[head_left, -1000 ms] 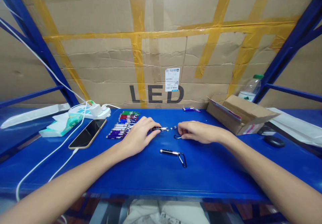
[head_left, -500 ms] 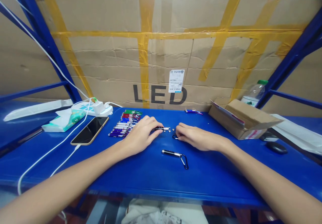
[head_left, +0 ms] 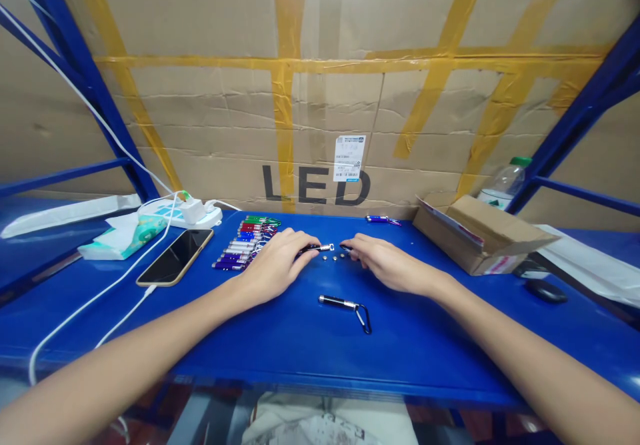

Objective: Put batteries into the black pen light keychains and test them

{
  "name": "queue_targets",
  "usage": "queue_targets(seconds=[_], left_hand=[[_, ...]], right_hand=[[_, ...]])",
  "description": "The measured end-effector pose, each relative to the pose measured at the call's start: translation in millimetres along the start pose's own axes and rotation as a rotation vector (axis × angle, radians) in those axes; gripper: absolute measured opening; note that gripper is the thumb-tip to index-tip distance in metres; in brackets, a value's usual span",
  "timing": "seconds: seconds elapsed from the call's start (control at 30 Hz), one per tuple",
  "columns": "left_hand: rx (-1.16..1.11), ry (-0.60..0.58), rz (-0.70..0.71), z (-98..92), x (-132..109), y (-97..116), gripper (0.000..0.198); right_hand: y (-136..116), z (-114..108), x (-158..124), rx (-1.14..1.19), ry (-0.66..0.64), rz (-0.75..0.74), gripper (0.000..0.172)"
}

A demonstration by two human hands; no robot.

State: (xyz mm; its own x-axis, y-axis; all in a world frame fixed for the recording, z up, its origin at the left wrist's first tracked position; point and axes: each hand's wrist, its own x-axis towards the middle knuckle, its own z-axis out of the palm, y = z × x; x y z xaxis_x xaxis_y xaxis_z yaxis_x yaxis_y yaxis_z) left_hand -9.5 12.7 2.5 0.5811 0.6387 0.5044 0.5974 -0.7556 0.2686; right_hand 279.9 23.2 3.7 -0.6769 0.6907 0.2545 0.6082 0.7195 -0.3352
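Note:
A black mini flashlight (head_left: 324, 248) lies pinched in the fingers of my left hand (head_left: 279, 263), its silver end pointing right. My right hand (head_left: 384, 263) is closed on a small black carabiner clip (head_left: 345, 247), just right of that silver end and apart from it. Several button cells (head_left: 335, 259) sit on the blue table between my hands. Nearer to me rests another black mini flashlight (head_left: 338, 301) with its carabiner clipped on. Beside my left hand is a row of coloured mini flashlights (head_left: 239, 246), partly hidden by the hand.
One blue mini flashlight (head_left: 377, 219) lies at the back. To the right are an open cardboard box (head_left: 480, 231), a black mouse (head_left: 546, 290) and a bottle (head_left: 505, 181). Leftward are a phone (head_left: 175, 257), tissues (head_left: 123, 238), a power strip (head_left: 207, 216) and white cables.
The flashlight's silver end has moved up slightly, off the button cells, which now lie separately on the table. My right hand has lifted the carabiner up toward that end.

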Motion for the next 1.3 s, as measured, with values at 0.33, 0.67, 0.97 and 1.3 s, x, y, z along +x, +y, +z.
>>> queue_targets(seconds=[0.33, 0.67, 0.97, 1.3], left_hand=[[-0.051, -0.007, -0.082, 1.1, -2.2, 6.3, 0.020], [-0.166, -0.071, -0.042, 3.1, -2.6, 3.9, 0.021], [-0.117, -0.125, 0.009, 2.5, -4.6, 7.5, 0.021], [-0.115, -0.146, 0.015, 2.4, -5.4, 6.1, 0.022]], right_hand=[[-9.3, -0.5, 3.1, 0.148, 0.012, 0.062, 0.025], [-10.9, 0.3, 2.5, 0.145, 0.022, 0.009, 0.030], [-7.2, 4.2, 4.5, 0.099, 0.036, -0.049, 0.025], [-13.9, 3.1, 4.0, 0.110, 0.065, -0.060, 0.028]])
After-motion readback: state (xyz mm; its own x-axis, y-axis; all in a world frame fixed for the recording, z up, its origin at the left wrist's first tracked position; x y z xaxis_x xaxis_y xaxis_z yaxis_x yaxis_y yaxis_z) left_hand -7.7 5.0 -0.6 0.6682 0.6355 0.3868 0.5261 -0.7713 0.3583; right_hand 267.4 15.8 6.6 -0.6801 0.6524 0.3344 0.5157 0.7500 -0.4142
